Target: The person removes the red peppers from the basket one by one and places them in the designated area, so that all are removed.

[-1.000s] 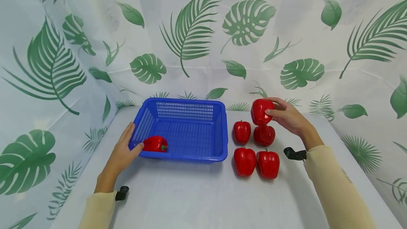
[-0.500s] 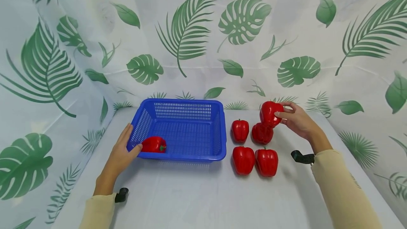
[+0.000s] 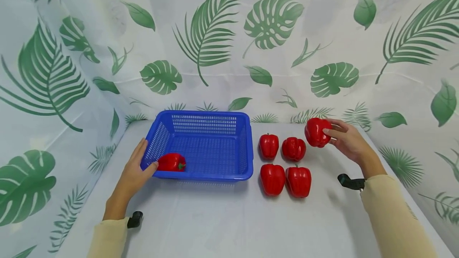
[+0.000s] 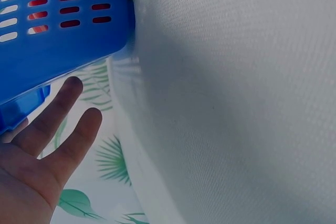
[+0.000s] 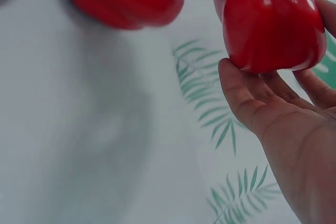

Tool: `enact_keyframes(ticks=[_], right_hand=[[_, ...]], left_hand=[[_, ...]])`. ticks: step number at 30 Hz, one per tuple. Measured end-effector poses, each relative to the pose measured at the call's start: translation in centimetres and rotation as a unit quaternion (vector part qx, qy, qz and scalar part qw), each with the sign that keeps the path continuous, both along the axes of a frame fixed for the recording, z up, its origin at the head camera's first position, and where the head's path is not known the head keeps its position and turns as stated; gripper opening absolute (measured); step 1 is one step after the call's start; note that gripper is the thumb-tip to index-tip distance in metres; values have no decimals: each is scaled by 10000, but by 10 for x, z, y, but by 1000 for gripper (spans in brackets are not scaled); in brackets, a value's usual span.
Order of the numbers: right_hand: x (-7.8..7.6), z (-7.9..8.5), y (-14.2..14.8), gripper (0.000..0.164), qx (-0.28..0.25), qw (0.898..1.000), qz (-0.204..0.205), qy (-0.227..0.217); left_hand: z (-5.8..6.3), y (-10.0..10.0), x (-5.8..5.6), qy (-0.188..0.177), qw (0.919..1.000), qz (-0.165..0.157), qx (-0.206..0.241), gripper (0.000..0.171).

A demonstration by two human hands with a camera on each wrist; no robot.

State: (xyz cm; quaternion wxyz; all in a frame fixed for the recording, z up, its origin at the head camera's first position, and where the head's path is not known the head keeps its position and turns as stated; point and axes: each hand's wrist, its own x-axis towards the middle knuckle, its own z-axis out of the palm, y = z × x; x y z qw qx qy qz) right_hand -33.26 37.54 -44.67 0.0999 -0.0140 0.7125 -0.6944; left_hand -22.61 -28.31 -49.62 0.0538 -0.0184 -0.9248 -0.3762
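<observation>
My right hand [image 3: 349, 139] grips a red bell pepper [image 3: 317, 132] with thumb and fingertips, just above the white table at the right. In the right wrist view, the fingers curve round this bell pepper [image 5: 273, 22]. At the left, my left hand [image 3: 133, 173] touches the near left corner of a blue plastic basket [image 3: 204, 177], its thumb at the front rim. Straight, spread fingers show beside the basket wall [image 4: 58, 45] in the left wrist view; the thumb is hidden there. One red bell pepper [image 3: 173, 162] lies on its side inside the basket, near that corner.
Between basket and right hand, several red bell peppers stand in two rows, including a back-left pepper [image 3: 269, 146], a back-right pepper [image 3: 294, 149] and a front-right pepper [image 3: 299, 181]. Leaf-patterned cloth [image 3: 211, 51] rises behind and beside the white table [image 3: 215, 222].
My right hand has moved right with its bell pepper, from above the back-right pepper to beside it. The left hand has stayed at the basket corner. The view has shifted slightly.
</observation>
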Motion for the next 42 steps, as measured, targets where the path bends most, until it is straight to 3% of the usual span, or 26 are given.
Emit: enact_keyframes(ticks=[7,13,27,42], right_hand=[[4,-15,14,63,32,9996,-246,-144],[6,-30,21,89,518,9979,-257,-297],[9,-49,23,86,1258,9909,31,-483],[10,-55,14,78,1703,9850,147,-244]], left_hand=[[-1,-2,1,20,10000,46,-61,88],[0,-2,2,55,10000,39,-37,89],[-1,-3,1,20,10000,-17,-1,88],[1,0,1,0,10000,10,-48,88]])
